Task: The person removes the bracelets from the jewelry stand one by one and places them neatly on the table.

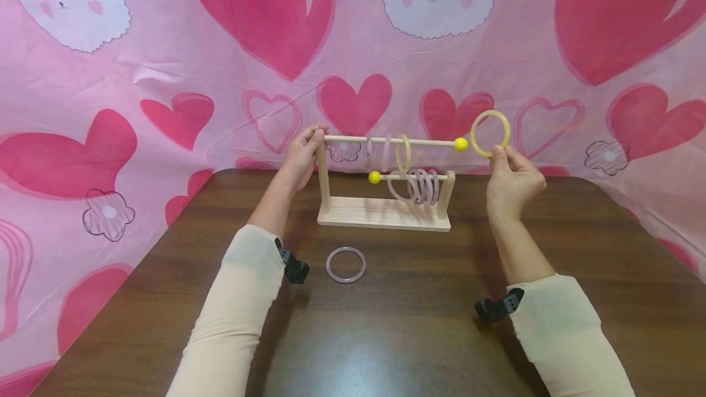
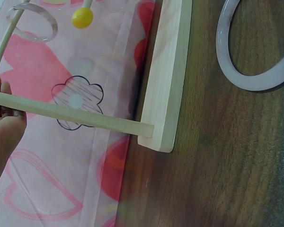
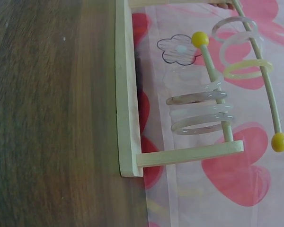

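Note:
My left hand holds the top of the left post of a wooden bangle stand, where the upper rod begins. Between thumb and fingers, my right hand pinches a yellow bangle, held upright just right of the yellow ball on the upper rod's end, apart from it. On that rod hang another yellow bangle and two pale ones. Several pale bangles hang on the lower rod, which ends in a yellow ball. Only a sliver of the right hand shows in its wrist view.
A lilac bangle lies flat on the brown wooden table, in front of the stand's base. Behind the table hangs a pink cloth printed with hearts. Each wrist bears a small black camera.

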{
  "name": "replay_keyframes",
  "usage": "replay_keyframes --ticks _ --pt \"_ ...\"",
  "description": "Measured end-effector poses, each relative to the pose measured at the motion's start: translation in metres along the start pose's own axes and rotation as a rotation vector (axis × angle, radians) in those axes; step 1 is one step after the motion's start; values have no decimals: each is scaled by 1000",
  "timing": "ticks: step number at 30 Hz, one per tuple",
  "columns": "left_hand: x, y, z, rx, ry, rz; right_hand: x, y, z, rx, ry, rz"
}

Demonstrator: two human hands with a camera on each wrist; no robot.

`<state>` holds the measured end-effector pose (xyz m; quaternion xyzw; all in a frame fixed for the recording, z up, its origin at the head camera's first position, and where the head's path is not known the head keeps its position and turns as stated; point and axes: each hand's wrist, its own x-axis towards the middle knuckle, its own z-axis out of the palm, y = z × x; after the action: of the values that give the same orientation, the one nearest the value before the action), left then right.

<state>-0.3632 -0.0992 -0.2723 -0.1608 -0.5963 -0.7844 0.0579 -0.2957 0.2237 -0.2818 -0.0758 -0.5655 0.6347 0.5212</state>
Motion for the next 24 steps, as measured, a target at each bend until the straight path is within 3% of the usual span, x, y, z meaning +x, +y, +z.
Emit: replay_keyframes --ticks 12,24 --pt "-1 0 -1 1 1 -4 -9 -6 4 95 -61 -5" --pt "1 -1 -1 -24 -3 4 -22 -7 8 86 -157 -50"
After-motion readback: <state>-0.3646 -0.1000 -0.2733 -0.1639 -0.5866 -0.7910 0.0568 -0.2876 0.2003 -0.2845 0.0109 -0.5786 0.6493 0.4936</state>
